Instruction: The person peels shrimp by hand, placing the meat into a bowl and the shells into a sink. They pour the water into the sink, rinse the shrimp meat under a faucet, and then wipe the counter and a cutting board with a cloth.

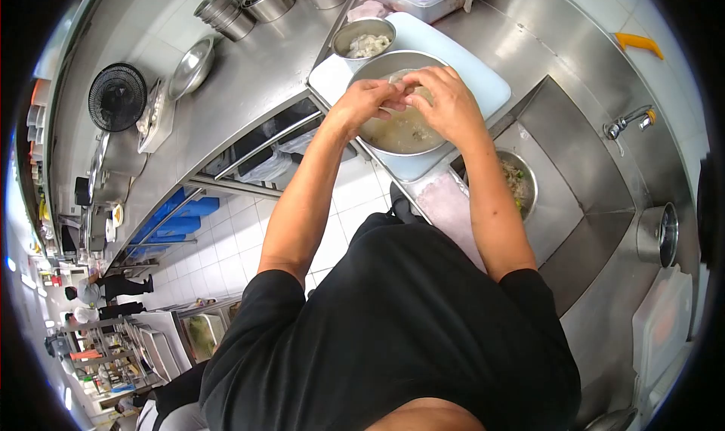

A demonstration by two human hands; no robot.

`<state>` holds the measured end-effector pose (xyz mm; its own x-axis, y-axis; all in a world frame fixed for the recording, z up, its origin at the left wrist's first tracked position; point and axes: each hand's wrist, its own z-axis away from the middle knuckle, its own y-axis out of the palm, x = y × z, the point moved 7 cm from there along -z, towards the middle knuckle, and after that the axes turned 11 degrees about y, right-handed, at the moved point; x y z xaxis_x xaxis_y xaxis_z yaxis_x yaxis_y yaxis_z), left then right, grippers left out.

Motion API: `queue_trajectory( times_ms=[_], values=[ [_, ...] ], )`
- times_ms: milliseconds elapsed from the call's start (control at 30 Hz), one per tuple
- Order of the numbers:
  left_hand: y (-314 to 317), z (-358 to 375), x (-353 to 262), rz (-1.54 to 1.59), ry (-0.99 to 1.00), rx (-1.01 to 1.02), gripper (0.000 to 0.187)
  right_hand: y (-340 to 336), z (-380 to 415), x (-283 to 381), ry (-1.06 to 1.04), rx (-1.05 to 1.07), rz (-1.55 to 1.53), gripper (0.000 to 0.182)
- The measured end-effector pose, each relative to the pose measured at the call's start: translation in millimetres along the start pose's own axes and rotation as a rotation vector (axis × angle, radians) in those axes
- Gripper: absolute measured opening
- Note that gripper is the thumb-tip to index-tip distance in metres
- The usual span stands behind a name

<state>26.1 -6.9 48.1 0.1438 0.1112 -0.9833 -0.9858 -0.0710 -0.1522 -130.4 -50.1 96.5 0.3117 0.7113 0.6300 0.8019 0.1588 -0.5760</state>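
Note:
My left hand (372,102) and my right hand (447,102) meet above a large metal bowl (404,149) of cloudy liquid. Their fingers are pinched together, close to touching. Whatever lies between the fingertips is too small and too hidden to name. Some bits show in the liquid. Just beyond, a smaller metal bowl (334,40) holds pale, whitish pieces (368,46), perhaps peeled shrimp. Both bowls stand on a light blue cutting board (476,76).
Right of the board is a steel sink (559,148) with a tap (630,121). A metal bowl of scraps (517,180) sits in it near my right forearm. A plastic tub of raw meat (423,6) stands behind. Stacked steel pots (268,0) line the left counter. People (113,286) stand far left.

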Motion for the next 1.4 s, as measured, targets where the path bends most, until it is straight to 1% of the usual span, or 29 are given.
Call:
queue_trajectory(
  times_ms=[100, 200, 300, 400, 500, 600, 700, 800, 900, 967, 1000, 1067, 1100, 1200, 1267, 1300, 1367, 1400],
  values=[
    [8.7, 1.4, -1.3, 0.048, -0.018, 0.043, 0.043, 4.2, -0.3, -6.4, -0.015, -0.038, 0.026, 0.018],
    [1.6, 6.2, -22.2, -0.283, 0.189, -0.137, 0.05, -2.7, -2.0, -12.1, 0.054, -0.069, -0.063, 0.014],
    [6.4, 3.8, -26.7, -0.073, 0.305, -0.116, 0.051, -7.8, -2.9, -13.1, 0.156, 0.003, -0.117, 0.017],
    [10.6, -2.8, -24.2, 0.006, 0.233, -0.072, 0.039, -5.4, -4.0, -15.1, 0.126, -0.007, -0.136, 0.018],
    [16.7, -8.5, -22.7, 0.116, 0.22, -0.042, 0.03, -4.8, -2.9, -15.6, 0.104, -0.015, -0.073, 0.017],
    [21.6, -16.4, -13.0, 0.255, 0.144, -0.008, 0.025, -4.7, 0.9, -20.4, 0.065, -0.001, 0.011, 0.016],
    [25.1, -18.9, -16.0, 0.255, 0.153, 0.029, 0.022, -11.2, 7.9, -23.2, 0.076, 0.049, 0.047, 0.014],
    [20.6, -21.9, -16.9, 0.25, 0.199, -0.02, 0.021, -38.3, 23.9, -24.4, 0.058, -0.008, -0.026, 0.014],
    [7.3, -15.4, -8.0, -0.494, 0.233, -0.122, 0.021, -77.4, 55.0, -44.5, 0.277, -0.119, 0.041, 0.016],
    [10.6, -13.6, 17.3, -0.946, 0.298, -0.045, 0.022, -95.8, 80.4, -67.5, 0.407, -0.146, 0.191, 0.02],
    [14.4, -13.6, 24.1, -1.173, 0.33, -0.003, 0.023, -97.9, 94.5, -81.0, 0.448, -0.11, 0.301, 0.021],
    [20.0, -12.7, 27.2, -1.162, 0.242, -0.001, 0.021, -98.7, 117.0, -104.4, 0.525, -0.045, 0.526, 0.024],
    [23.7, -11.3, 26.2, -1.156, 0.202, 0.003, 0.02, -101.3, 113.3, -95.9, 0.492, -0.068, 0.487, 0.026],
    [34.5, -3.8, 6.5, -0.928, 0.314, -0.01, 0.026, -94.9, 94.2, -63.5, 0.362, -0.12, 0.337, 0.03],
    [40.7, 7.0, -7.4, -0.733, 0.292, -0.038, 0.026, -79.6, 71.5, -35.8, 0.246, -0.142, 0.201, 0.03],
    [42.7, 9.6, -11.1, -0.637, 0.281, -0.049, 0.027, -70.1, 59.5, -20.4, 0.192, -0.107, 0.117, 0.028],
    [41.6, 8.4, 9.5, -0.226, 0.217, -0.064, 0.023, -45.0, 43.1, -5.5, 0.086, -0.107, 0.082, 0.026],
    [41.4, 9.2, 18.1, -0.021, 0.179, -0.071, 0.022, -33.0, 36.7, -5.4, 0.108, -0.064, 0.05, 0.025]
  ],
)
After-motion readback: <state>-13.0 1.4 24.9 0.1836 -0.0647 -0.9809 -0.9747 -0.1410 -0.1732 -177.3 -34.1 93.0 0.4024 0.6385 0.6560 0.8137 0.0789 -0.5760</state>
